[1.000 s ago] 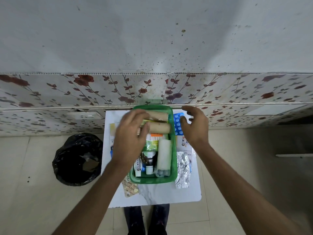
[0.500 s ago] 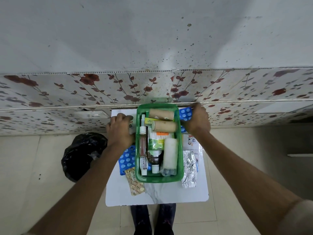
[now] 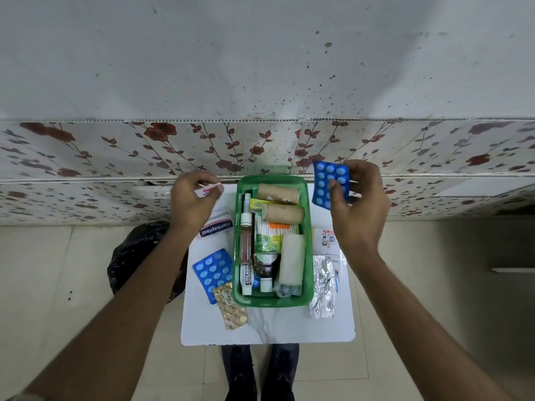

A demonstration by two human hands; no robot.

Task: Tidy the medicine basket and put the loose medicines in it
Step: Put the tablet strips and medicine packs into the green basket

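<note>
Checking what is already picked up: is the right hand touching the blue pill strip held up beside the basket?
Touching. The head view shows the right hand pinching the blue pill strip, thumb across its face, lifted right of the green basket.

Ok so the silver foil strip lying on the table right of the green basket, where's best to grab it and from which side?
Take the silver foil strip by its long right edge, coming from the right with the right hand. It lies flat along the green basket, its left edge close against the wall, so only the outer edge looks free for fingers to slip under. That hand holds a blue blister pack now.
</note>
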